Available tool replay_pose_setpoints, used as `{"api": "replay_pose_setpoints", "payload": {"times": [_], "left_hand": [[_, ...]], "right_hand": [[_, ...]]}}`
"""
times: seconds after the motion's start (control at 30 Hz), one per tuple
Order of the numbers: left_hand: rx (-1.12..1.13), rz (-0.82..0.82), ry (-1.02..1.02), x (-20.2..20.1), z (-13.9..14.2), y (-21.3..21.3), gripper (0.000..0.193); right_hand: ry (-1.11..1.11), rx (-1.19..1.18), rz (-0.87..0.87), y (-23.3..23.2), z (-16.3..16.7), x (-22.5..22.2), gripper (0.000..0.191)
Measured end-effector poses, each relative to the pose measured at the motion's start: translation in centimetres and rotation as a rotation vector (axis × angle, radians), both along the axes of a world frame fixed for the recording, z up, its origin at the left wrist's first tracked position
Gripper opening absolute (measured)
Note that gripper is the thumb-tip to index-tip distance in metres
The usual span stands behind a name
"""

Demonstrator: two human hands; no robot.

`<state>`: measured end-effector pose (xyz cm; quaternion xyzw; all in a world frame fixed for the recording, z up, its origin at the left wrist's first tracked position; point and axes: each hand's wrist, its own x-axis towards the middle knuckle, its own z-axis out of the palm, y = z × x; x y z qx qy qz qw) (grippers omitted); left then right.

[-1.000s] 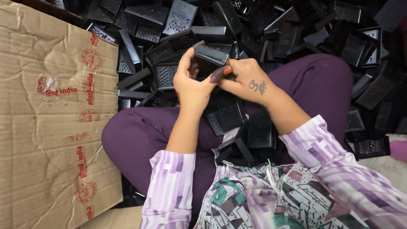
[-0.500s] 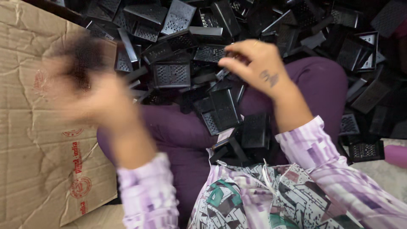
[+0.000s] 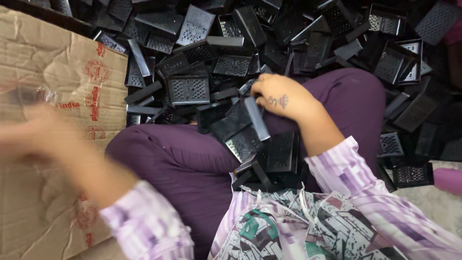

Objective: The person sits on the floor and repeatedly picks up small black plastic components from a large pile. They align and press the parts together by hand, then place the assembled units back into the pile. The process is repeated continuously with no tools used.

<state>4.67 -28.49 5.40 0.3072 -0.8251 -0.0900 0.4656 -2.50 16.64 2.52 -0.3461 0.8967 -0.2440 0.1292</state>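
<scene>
Black plastic is lying everywhere: a heap of perforated trays (image 3: 288,43) is spreading ahead of the seated person and spilling onto the purple-clad lap (image 3: 192,159). One black tray piece (image 3: 248,126) is resting on the lap just under the right hand (image 3: 276,96), its long axis slanting down toward the left knee, so this hand is by far the nearer. That hand is curling loosely, fingertips touching the piece's upper edge. Out over the cardboard sheet (image 3: 53,67), the left hand (image 3: 36,139) is blurring; whether it is open or holding anything cannot be told.
</scene>
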Motion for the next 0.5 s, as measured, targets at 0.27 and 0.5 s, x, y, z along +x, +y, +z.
{"api": "replay_pose_setpoints", "payload": {"times": [0.27, 0.5], "left_hand": [[0.887, -1.166, -0.344, -2.5, -4.3, 25.9, 0.092], [1.232, -1.257, -0.237, -2.9, -5.2, 25.5, 0.059]], "right_hand": [[-0.102, -0.347, -0.362, 0.6, 2.6, -0.2, 0.019], [-0.486, -0.834, -0.59, -1.6, 3.0, 0.3, 0.027]]}}
